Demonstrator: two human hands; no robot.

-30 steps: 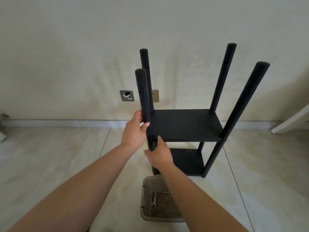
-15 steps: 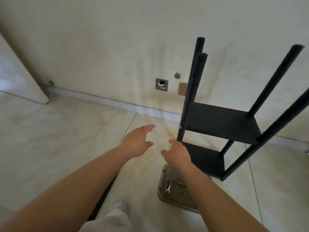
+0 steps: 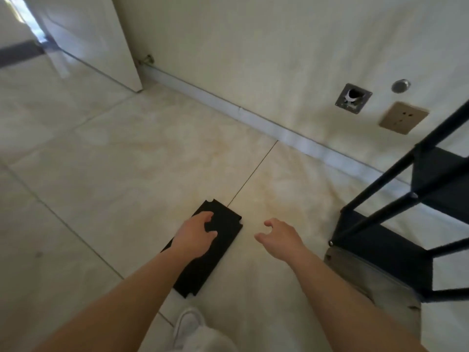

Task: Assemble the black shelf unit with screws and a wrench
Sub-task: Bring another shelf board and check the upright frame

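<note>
A loose black shelf board (image 3: 218, 246) with notched corners lies flat on the tiled floor just ahead of me. My left hand (image 3: 194, 236) hovers over its near-left part with fingers loosely curled, holding nothing; I cannot tell if it touches the board. My right hand (image 3: 280, 237) hangs open above bare floor to the right of the board. The partly built black shelf unit (image 3: 406, 224) stands at the right edge, its poles rising out of the frame, with two boards fitted.
A translucent plastic tray (image 3: 355, 273) sits on the floor under the near side of the shelf unit. A white door (image 3: 101, 39) stands at the far left. The wall carries a socket (image 3: 403, 118) and an open box (image 3: 352, 99). My white shoe (image 3: 187, 326) shows below.
Both hands let go of the shelf unit's pole and swung left and down. My view turned left, bringing the loose board into sight under my left hand.
</note>
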